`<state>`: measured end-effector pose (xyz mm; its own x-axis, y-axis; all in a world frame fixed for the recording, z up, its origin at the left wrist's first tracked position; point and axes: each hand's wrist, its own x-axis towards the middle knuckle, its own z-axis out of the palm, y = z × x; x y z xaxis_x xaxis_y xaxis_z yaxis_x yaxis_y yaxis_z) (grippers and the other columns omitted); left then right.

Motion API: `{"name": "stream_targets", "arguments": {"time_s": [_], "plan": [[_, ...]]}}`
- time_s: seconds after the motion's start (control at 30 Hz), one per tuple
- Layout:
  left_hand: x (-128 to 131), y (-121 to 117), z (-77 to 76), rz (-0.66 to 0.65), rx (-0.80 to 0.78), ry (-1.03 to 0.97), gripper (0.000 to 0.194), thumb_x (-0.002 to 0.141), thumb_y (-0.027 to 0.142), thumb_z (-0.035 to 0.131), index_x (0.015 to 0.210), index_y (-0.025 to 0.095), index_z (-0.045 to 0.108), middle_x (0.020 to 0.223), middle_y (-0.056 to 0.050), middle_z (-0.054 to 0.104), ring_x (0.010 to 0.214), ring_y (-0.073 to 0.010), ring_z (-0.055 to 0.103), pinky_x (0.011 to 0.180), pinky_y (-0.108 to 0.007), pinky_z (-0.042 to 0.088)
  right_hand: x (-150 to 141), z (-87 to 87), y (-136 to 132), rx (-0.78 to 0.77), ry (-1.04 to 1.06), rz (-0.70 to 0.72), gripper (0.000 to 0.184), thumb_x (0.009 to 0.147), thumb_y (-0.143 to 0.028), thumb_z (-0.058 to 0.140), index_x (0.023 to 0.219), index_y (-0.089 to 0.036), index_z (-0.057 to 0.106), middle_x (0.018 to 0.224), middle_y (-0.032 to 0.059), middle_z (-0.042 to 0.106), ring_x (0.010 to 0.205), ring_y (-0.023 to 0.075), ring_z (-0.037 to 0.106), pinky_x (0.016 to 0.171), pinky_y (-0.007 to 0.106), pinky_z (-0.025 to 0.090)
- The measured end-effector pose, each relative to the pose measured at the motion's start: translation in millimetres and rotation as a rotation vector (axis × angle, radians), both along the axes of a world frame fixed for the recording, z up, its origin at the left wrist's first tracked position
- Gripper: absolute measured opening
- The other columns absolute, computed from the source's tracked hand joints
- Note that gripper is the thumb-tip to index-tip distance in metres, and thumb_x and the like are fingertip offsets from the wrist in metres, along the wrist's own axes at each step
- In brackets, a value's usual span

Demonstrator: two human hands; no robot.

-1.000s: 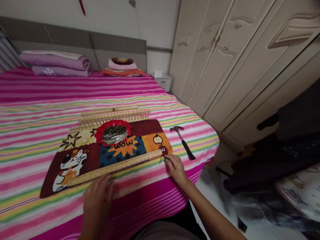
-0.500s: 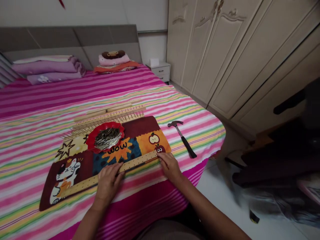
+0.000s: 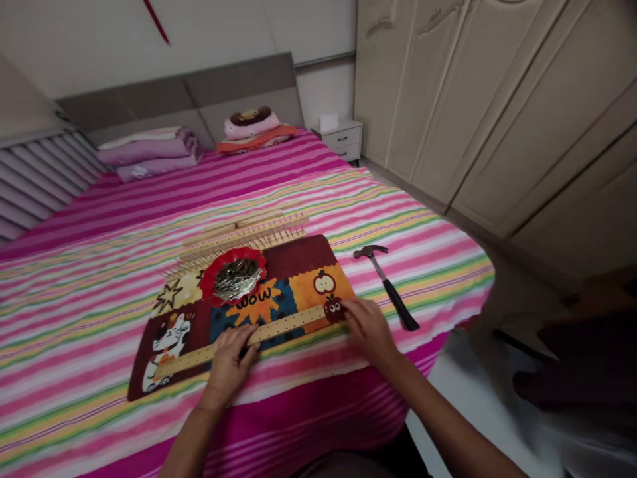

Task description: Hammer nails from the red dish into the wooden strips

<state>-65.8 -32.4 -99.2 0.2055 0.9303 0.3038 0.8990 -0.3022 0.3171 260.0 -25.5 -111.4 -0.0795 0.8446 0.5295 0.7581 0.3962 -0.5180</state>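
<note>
A pale wooden strip [image 3: 286,324] with rows of small holes lies along the near side of a patterned mat [image 3: 301,257]. My left hand [image 3: 229,365] grips the strip around its middle, fingers over the top and thumb at the near edge. Just past the strip's right end, my right hand [image 3: 371,332] is at the mat's right edge with its fingers closed together. Whatever may be between those fingertips is hidden. A red scalloped bowl [image 3: 209,279] full of loose nails [image 3: 237,279] sits on the mat, beyond the strip.
A claw hammer [image 3: 391,285] with a black handle lies right of the mat. Behind the bowl are wooden strips [image 3: 259,232] with nails standing up from them. All rest on a striped bedspread [image 3: 423,252]. Folded bedding [image 3: 159,153] is near the headboard; a wardrobe [image 3: 423,99] stands right.
My left hand came onto the strip and took hold of it. My right hand touched the strip's right end half a second ago and has since moved right, off it. The camera view shifted.
</note>
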Motion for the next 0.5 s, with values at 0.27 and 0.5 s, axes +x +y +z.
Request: {"name": "stream_targets", "arguments": {"time_s": [0.27,0.5], "plan": [[-0.9,16.2,32.8,0.246,0.062,-0.142,0.034,0.081,0.045,0.047,0.098,0.02,0.064,0.101,-0.007,0.067,0.097,-0.0214,0.059,0.089,-0.038,0.044,72.4,-0.9,42.4,-0.16,-0.236,-0.286,0.033,0.081,-0.018,0.047,0.11,-0.007,0.061,0.094,0.0168,0.064,0.084,0.0285,0.056,0.076,0.04,0.043],[-12.6,76.2,51.7,0.463,-0.022,-0.071,0.03,0.08,0.036,0.047,0.095,0.018,0.066,0.094,-0.007,0.069,0.091,-0.0222,0.06,0.084,-0.036,0.045,71.7,2.0,66.0,-0.339,-0.362,-0.428,0.024,0.087,-0.025,0.047,0.097,-0.011,0.064,0.079,0.0137,0.066,0.065,0.0243,0.059,0.051,0.029,0.033]]}}
